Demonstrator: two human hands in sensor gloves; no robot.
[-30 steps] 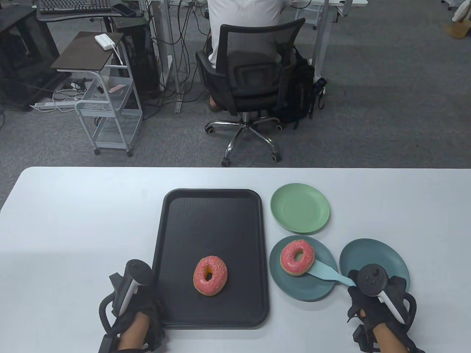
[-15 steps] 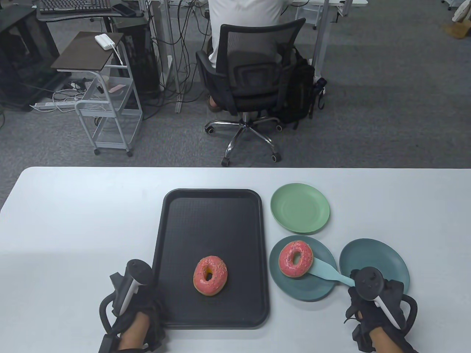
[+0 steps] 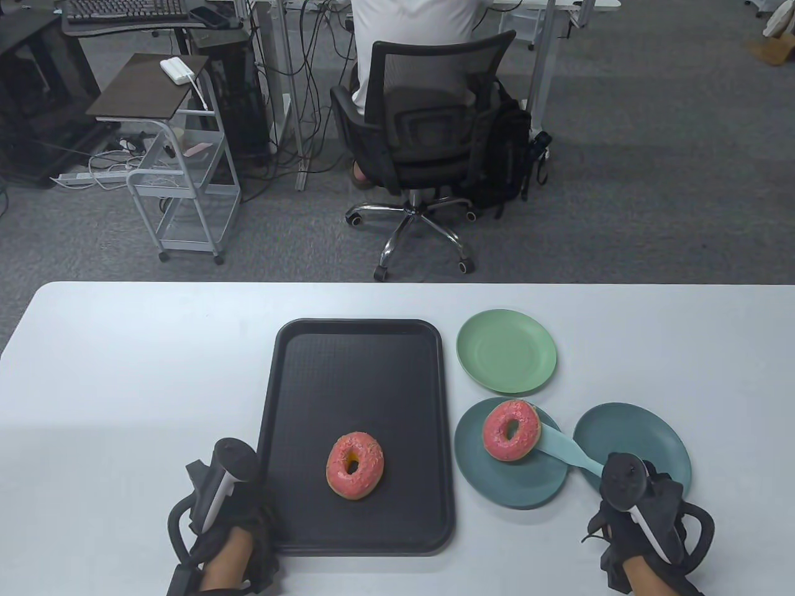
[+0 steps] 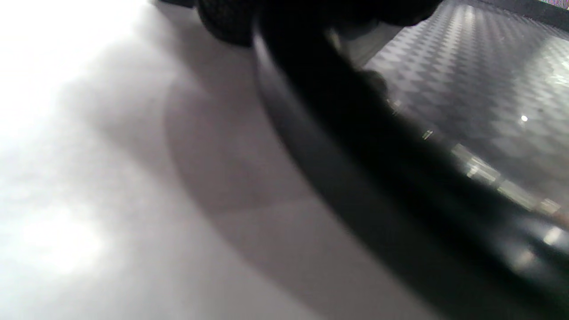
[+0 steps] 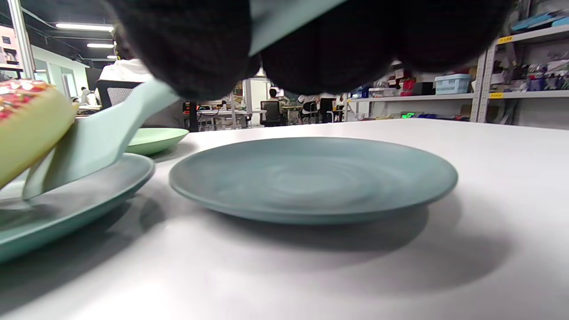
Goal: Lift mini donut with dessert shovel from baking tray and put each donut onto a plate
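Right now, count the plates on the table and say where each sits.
3. A light green plate right of the tray, far side; a teal plate nearer, holding a donut; another teal plate rightmost. None seem hidden.

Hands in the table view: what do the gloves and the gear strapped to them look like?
Both the left hand and the right hand wear black fabric gloves that cover the fingers. Each carries a controller-like tracker on its back: a round black head on a white stem, ringed by a black loop. Bare wrists show below the gloves, with no sleeves in view. No markings are legible.
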